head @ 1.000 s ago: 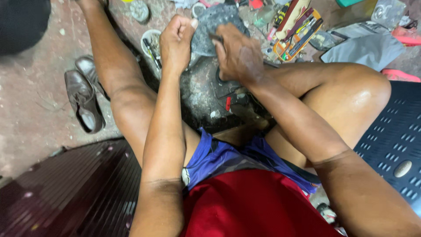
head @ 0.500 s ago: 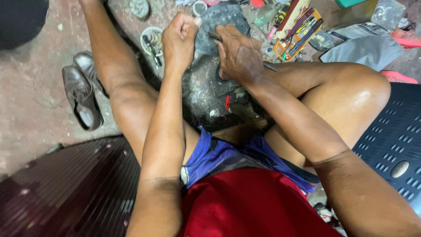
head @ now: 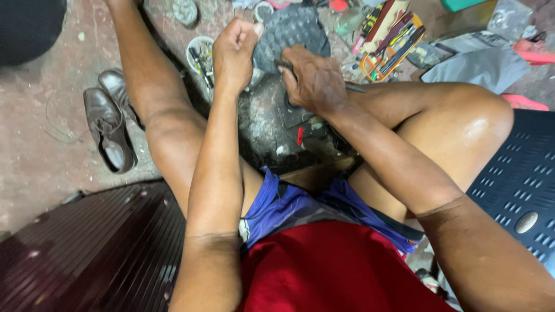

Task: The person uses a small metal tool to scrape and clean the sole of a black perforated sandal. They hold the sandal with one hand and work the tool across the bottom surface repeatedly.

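Between the knees, the left hand (head: 234, 52) pinches the edge of a dark ridged sole (head: 289, 34) while the right hand (head: 312, 78), fingers curled, presses a thin tool against it, with brown shoes (head: 110, 124) left, a tool tray (head: 393, 37) right.

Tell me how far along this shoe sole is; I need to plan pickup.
Mid-work. The left hand grips the dark treaded sole; the right hand presses a tool on it. The pair of brown shoes lies aside, untouched. Nothing shows finished.
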